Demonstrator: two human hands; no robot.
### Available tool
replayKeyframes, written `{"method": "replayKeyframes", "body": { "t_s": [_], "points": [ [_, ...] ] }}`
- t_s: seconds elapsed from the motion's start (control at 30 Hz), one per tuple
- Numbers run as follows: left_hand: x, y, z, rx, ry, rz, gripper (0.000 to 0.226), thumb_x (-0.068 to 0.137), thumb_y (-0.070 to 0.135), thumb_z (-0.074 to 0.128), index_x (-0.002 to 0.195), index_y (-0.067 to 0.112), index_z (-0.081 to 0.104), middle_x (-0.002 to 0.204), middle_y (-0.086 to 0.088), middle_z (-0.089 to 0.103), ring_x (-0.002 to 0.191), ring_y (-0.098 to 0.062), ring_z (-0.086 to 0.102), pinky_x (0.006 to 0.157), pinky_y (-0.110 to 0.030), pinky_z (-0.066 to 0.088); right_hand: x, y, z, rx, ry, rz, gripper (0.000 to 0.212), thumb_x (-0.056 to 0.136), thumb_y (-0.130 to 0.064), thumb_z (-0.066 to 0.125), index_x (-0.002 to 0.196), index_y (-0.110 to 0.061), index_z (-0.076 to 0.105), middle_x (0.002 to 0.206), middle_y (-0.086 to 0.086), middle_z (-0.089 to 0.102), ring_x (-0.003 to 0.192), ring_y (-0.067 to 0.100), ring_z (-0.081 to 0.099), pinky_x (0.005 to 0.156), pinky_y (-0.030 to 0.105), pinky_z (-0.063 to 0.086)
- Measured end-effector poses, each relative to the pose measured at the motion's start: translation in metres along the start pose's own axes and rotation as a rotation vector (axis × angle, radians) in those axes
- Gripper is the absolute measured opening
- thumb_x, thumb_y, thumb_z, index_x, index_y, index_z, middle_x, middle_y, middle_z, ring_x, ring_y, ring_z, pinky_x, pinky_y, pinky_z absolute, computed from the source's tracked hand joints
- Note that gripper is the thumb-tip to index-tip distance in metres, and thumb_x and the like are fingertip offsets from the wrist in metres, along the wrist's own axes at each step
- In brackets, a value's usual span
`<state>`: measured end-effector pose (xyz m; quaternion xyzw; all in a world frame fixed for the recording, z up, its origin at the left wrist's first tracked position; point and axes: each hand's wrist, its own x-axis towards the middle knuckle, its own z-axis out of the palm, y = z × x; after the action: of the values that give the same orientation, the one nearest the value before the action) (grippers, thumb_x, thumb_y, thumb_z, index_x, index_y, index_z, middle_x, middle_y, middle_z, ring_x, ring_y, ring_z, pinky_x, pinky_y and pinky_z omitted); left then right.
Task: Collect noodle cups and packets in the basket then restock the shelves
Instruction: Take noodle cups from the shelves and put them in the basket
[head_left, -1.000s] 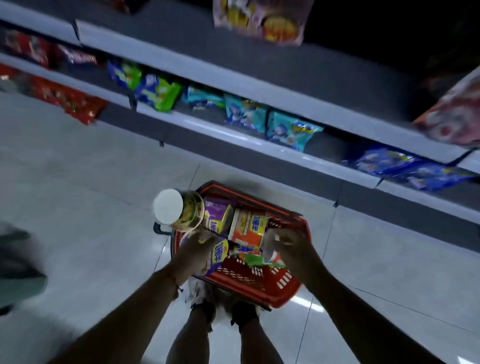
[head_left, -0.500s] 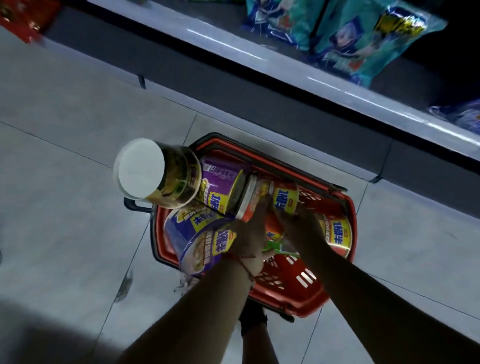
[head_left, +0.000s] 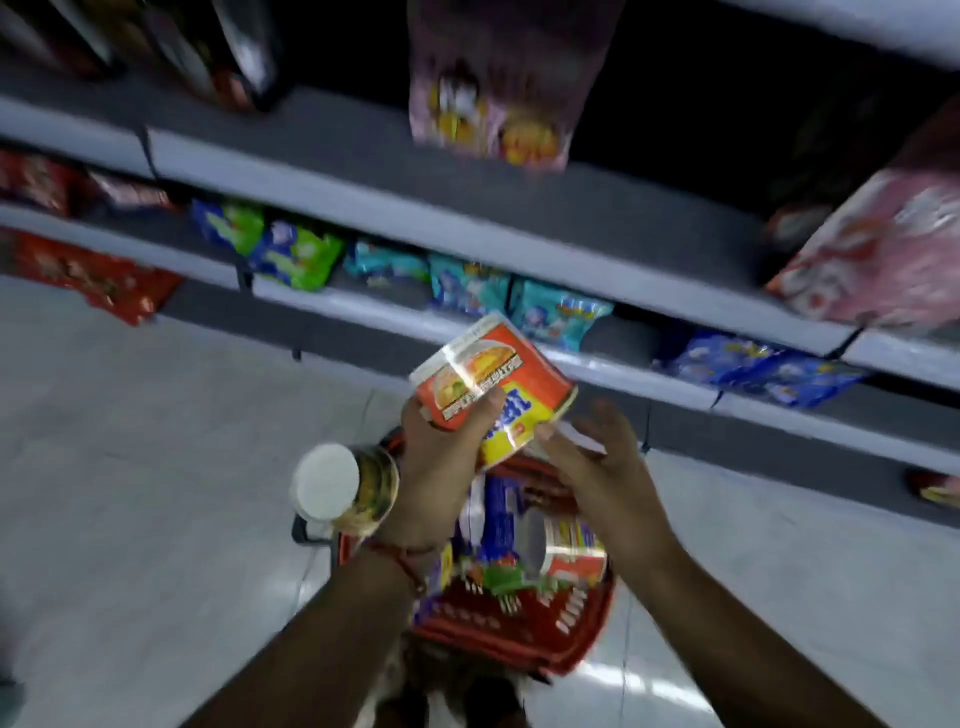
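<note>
Left hand (head_left: 441, 457) grips an orange noodle cup (head_left: 493, 384), thumb across its printed side, fingers wrapped behind. Cup is tilted, held up above the red basket (head_left: 519, 639), which I'll use as the landmark. Cup's yellow label band faces down toward the basket.

Right hand (head_left: 597, 467) is just beside the cup, on its lower right. Fingers are spread and relaxed, fingertips at or near the cup's rim; contact cannot be confirmed through the motion blur. It holds nothing.

Red thread bracelet (head_left: 405, 558) on the left wrist.

Basket sits on the pale tiled floor (head_left: 130, 493), below both forearms. Inside it: another orange cup (head_left: 566, 545) lying on its side toward the right wall, plus purple and blue packaging (head_left: 493, 509) in the middle, too blurred to read. A green-labelled cup with a white lid (head_left: 343, 486) sticks out over the basket's left rim, lid facing the camera.

Beyond the basket, grey shelves (head_left: 467, 218) run across the view. Lowest shelf, directly behind the basket: teal packets (head_left: 556, 312). Left of those: green packets (head_left: 296, 249), then red packets (head_left: 88, 270). Right: blue packets (head_left: 753, 364). Upper shelf carries pink bags (head_left: 493, 104), heavily blurred.
</note>
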<state>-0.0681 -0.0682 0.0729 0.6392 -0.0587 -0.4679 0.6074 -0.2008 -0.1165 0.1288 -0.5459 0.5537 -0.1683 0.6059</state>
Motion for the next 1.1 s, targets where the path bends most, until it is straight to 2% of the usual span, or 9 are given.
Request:
{"method": "replayKeyframes", "body": {
  "t_s": [0.1,0.2,0.3,0.5,0.67,0.8,0.87,0.93,1.1],
  "points": [
    [-0.043,0.105,-0.01,0.099,-0.164,0.192,0.066,0.068,0.037,0.076,0.128,0.023,0.053,0.114,0.001,0.072,0.099,-0.015,0.071,0.074,-0.023,0.057,-0.019,-0.091,-0.035,-0.059,-0.075,-0.138,0.096,0.068,-0.053,0.071,0.152,-0.034,0.028,0.148,-0.013,0.04,0.133,0.009,0.044,0.095,0.03,0.043],
    [-0.107,0.199,-0.027,0.168,-0.296,0.314,0.064,0.066,0.038,0.07,0.127,0.028,0.052,0.114,0.003,0.072,0.099,-0.014,0.071,0.073,-0.021,0.056,-0.068,-0.184,-0.058,-0.108,-0.248,-0.291,0.082,0.064,-0.049,0.072,0.14,-0.031,0.046,0.141,-0.013,0.051,0.127,0.005,0.052,0.101,0.027,0.043],
    [-0.172,0.273,-0.036,0.214,-0.298,0.476,0.05,0.068,0.036,0.065,0.118,0.032,0.057,0.106,0.004,0.075,0.087,-0.008,0.072,0.065,-0.016,0.054,-0.127,-0.253,-0.06,-0.106,-0.365,-0.477,0.058,0.071,-0.032,0.072,0.126,-0.027,0.055,0.124,-0.011,0.064,0.107,-0.002,0.064,0.086,0.014,0.051],
    [-0.286,0.373,-0.019,0.166,-0.206,0.813,0.046,0.069,0.045,0.068,0.108,0.037,0.045,0.102,0.009,0.068,0.078,0.0,0.07,0.065,-0.017,0.053,-0.23,-0.342,-0.078,-0.084,-0.312,-0.789,0.061,0.073,-0.043,0.072,0.129,-0.03,0.05,0.118,-0.018,0.064,0.105,-0.007,0.063,0.087,0.018,0.05],
    [-0.372,0.402,0.03,0.228,-0.172,0.934,0.075,0.065,0.067,0.072,0.124,0.036,0.039,0.102,0.008,0.069,0.077,-0.002,0.07,0.075,-0.028,0.049,-0.3,-0.368,-0.136,-0.103,-0.212,-0.901,0.072,0.068,-0.062,0.072,0.132,-0.038,0.05,0.118,-0.019,0.068,0.108,0.005,0.066,0.102,0.043,0.049],
    [-0.419,0.408,0.101,0.301,-0.28,1.008,0.087,0.048,0.083,0.064,0.12,0.042,0.042,0.103,0.01,0.072,0.088,-0.005,0.07,0.089,-0.036,0.052,-0.353,-0.362,-0.21,-0.068,-0.097,-0.952,0.083,0.062,-0.059,0.079,0.135,-0.037,0.047,0.122,-0.015,0.067,0.108,0.003,0.066,0.095,0.03,0.053],
    [-0.448,0.409,0.148,0.326,-0.358,1.055,0.079,0.053,0.087,0.065,0.114,0.041,0.043,0.105,0.013,0.067,0.088,-0.001,0.067,0.082,-0.03,0.052,-0.379,-0.353,-0.254,-0.012,-0.014,-0.972,0.08,0.063,-0.052,0.082,0.134,-0.036,0.048,0.12,-0.013,0.069,0.106,0.002,0.067,0.088,0.022,0.053],
    [-0.482,0.411,0.19,0.368,-0.471,1.109,0.067,0.058,0.081,0.062,0.109,0.042,0.043,0.1,0.018,0.065,0.081,0.006,0.066,0.073,-0.022,0.047,-0.404,-0.347,-0.295,0.042,0.068,-1.0,0.079,0.062,-0.052,0.081,0.133,-0.035,0.049,0.12,-0.014,0.07,0.109,0.005,0.067,0.092,0.026,0.052],
    [-0.535,0.416,0.263,0.469,-0.738,1.217,0.078,0.049,0.093,0.056,0.119,0.061,0.041,0.121,0.023,0.057,0.1,0.003,0.065,0.087,-0.027,0.051,-0.453,-0.334,-0.368,0.185,0.218,-1.037,0.093,0.043,-0.066,0.08,0.128,-0.037,0.053,0.114,-0.013,0.072,0.105,0.006,0.068,0.091,0.031,0.05]
  ]
}}
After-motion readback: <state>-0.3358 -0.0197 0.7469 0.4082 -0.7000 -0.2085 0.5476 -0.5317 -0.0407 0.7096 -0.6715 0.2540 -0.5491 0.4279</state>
